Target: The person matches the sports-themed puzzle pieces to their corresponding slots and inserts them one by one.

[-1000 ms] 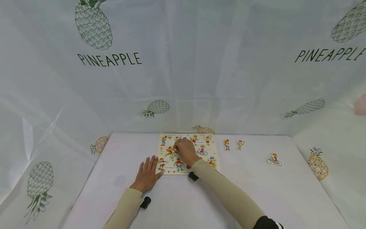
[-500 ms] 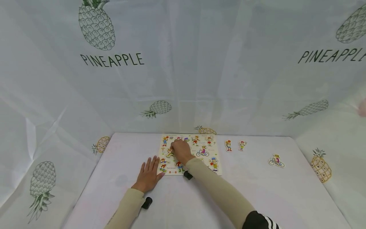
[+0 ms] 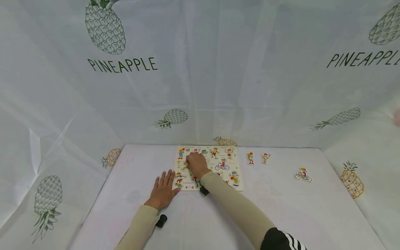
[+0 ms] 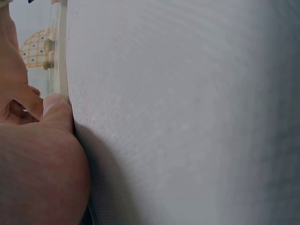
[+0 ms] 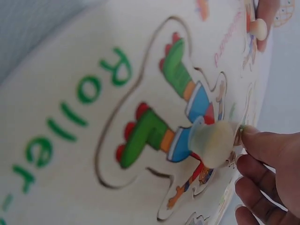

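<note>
A wooden knobbed puzzle board (image 3: pixel 235 163) with sports figures lies at the far edge of the table. My right hand (image 3: pixel 197 165) is over its left middle, fingers curled and pinching a puzzle piece (image 3: pixel 185 165) that the hand largely covers. In the right wrist view, the thumb (image 5: pixel 262 143) and bent fingers meet behind the large knob (image 5: pixel 213 143) of the roller-skater piece (image 5: pixel 180 65). My left hand (image 3: pixel 162 191) lies flat with fingers spread, its thumb (image 4: pixel 56 110) touching the board's near left corner.
Right of the board lie a loose ball-player piece (image 3: pixel 250 158), another small figure piece (image 3: pixel 265 158) and a cyclist piece (image 3: pixel 302 174). White cloth printed with pineapples (image 3: pixel 110 158) rises behind and beside the white table (image 3: pixel 200 222).
My right hand has shifted slightly left over the board, covering more of the piece at its left middle. The left hand stays at the board's corner. The head view has moved slightly.
</note>
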`<state>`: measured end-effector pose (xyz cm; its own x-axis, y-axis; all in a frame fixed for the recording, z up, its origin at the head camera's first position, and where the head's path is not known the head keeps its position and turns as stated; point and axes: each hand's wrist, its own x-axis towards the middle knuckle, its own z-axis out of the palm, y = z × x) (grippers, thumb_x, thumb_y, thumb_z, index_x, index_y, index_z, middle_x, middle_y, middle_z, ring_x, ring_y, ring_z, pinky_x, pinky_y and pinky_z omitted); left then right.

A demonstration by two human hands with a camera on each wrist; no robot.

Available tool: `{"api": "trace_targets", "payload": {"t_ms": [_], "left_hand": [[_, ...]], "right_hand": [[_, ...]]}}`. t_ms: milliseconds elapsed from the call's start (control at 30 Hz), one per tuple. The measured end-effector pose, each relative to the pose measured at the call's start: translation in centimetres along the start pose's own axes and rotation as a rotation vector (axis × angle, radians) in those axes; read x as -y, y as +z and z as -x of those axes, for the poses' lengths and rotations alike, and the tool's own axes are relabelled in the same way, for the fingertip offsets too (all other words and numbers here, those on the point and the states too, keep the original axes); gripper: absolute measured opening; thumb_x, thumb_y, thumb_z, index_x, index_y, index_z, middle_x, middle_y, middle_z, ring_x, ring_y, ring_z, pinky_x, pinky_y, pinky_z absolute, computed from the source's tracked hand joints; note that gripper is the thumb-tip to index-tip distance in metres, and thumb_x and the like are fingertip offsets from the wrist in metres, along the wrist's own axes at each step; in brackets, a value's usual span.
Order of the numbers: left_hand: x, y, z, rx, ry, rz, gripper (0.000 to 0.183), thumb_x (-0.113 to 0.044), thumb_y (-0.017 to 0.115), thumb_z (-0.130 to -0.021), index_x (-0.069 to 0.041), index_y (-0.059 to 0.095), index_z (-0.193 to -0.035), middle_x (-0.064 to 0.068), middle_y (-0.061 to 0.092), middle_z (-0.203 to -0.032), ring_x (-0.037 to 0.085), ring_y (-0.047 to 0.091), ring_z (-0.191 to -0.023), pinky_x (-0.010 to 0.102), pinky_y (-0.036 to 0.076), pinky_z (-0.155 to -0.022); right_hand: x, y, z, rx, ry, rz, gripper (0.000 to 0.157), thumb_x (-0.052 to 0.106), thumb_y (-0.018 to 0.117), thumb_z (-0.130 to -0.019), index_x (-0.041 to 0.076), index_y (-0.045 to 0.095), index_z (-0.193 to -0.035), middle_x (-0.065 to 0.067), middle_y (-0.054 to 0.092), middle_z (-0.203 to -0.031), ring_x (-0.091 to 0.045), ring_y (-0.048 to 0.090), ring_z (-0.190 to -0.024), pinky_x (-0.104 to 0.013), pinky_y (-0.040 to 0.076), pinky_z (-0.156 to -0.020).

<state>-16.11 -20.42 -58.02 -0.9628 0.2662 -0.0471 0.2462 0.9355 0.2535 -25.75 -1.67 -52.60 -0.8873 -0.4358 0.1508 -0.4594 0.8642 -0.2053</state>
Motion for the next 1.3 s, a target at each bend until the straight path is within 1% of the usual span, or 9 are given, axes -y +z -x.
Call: {"api": "trace_targets", "payload": {"t_ms": [267, 400, 467, 567, 667, 833, 1033, 1133, 1300], "left_hand": [[-0.2, 0.2, -0.2, -0.001, 0.010, 0.009, 0.081, -0.043, 0.057, -0.108, 0.004, 0.025, -0.165, 0.024, 0.023, -0.173, 0.049, 0.017, -0.159, 0.067, 0.018, -0.126], [-0.2, 0.0, -0.2, 0.008, 0.012, 0.004, 0.081, -0.043, 0.057, -0.108, 0.003, 0.024, -0.165, 0.024, 0.021, -0.173, 0.049, 0.017, -0.159, 0.067, 0.017, -0.126], [-0.3, -0.2, -0.2, 0.012, 0.010, 0.018, 0.080, -0.042, 0.057, -0.108, 0.004, 0.025, -0.165, 0.025, 0.021, -0.173, 0.050, 0.016, -0.159, 0.067, 0.016, -0.126], [-0.2, -0.3, -0.1, 0.020, 0.001, 0.020, 0.080, -0.042, 0.056, -0.108, 0.004, 0.024, -0.165, 0.025, 0.020, -0.173, 0.050, 0.015, -0.159, 0.066, 0.014, -0.127], [0.0, -0.3, 0.0, 0.021, -0.005, 0.028, 0.081, -0.042, 0.056, -0.108, 0.005, 0.024, -0.165, 0.026, 0.019, -0.173, 0.050, 0.014, -0.159, 0.067, 0.013, -0.127], [0.1, -0.4, 0.0, 0.012, -0.004, 0.031, 0.081, -0.041, 0.058, -0.107, 0.005, 0.025, -0.164, 0.027, 0.020, -0.172, 0.051, 0.015, -0.159, 0.068, 0.014, -0.126], [-0.3, -0.9, 0.2, 0.020, -0.009, 0.025, 0.080, -0.039, 0.059, -0.107, 0.006, 0.025, -0.164, 0.027, 0.021, -0.172, 0.051, 0.015, -0.159, 0.067, 0.014, -0.126], [-0.7, -1.4, 0.4, 0.036, -0.013, 0.050, 0.079, -0.040, 0.057, -0.108, 0.006, 0.024, -0.164, 0.028, 0.020, -0.172, 0.051, 0.014, -0.159, 0.067, 0.012, -0.127], [-1.4, -2.1, 0.6, 0.048, -0.014, 0.094, 0.077, -0.038, 0.056, -0.109, 0.007, 0.026, -0.162, 0.030, 0.022, -0.171, 0.052, 0.013, -0.159, 0.068, 0.009, -0.127]], "right_hand": [[-0.7, -0.3, 0.3, -0.028, -0.012, 0.007, 0.009, 0.023, 0.080, -0.097, 0.015, 0.081, -0.100, 0.000, 0.073, -0.095, -0.020, 0.070, -0.093, -0.039, 0.058, -0.090], [-1.7, -1.1, 1.1, -0.077, -0.021, -0.027, 0.010, 0.018, 0.082, -0.095, 0.013, 0.081, -0.103, -0.002, 0.074, -0.098, -0.022, 0.070, -0.092, -0.041, 0.059, -0.091], [-2.4, -1.7, 1.7, -0.104, -0.022, -0.047, 0.011, 0.016, 0.083, -0.094, 0.012, 0.081, -0.104, -0.004, 0.075, -0.099, -0.023, 0.070, -0.092, -0.043, 0.059, -0.092], [-3.7, -2.7, 2.7, -0.152, -0.016, -0.058, 0.012, 0.014, 0.085, -0.092, 0.011, 0.081, -0.102, -0.005, 0.074, -0.098, -0.024, 0.069, -0.090, -0.044, 0.059, -0.086], [-5.2, -3.6, 3.9, -0.185, 0.016, -0.049, 0.013, 0.013, 0.086, -0.090, 0.011, 0.081, -0.101, -0.004, 0.073, -0.096, -0.024, 0.068, -0.088, -0.042, 0.058, -0.082], [-8.1, -4.7, 6.0, -0.196, 0.097, -0.045, 0.015, 0.012, 0.086, -0.089, 0.010, 0.081, -0.102, -0.004, 0.073, -0.096, -0.025, 0.068, -0.090, -0.043, 0.057, -0.084], [-11.5, -5.3, 8.5, -0.201, 0.160, -0.067, 0.014, 0.010, 0.086, -0.089, 0.007, 0.080, -0.101, -0.008, 0.073, -0.098, -0.028, 0.066, -0.089, -0.046, 0.056, -0.082], [-13.0, -5.5, 9.5, -0.216, 0.187, -0.065, 0.014, 0.009, 0.086, -0.089, 0.006, 0.080, -0.101, -0.009, 0.072, -0.099, -0.029, 0.066, -0.089, -0.046, 0.057, -0.081], [-15.7, -5.6, 10.7, -0.250, 0.230, -0.063, 0.016, 0.006, 0.086, -0.088, 0.003, 0.079, -0.103, -0.012, 0.073, -0.102, -0.032, 0.066, -0.092, -0.049, 0.056, -0.084]]}}
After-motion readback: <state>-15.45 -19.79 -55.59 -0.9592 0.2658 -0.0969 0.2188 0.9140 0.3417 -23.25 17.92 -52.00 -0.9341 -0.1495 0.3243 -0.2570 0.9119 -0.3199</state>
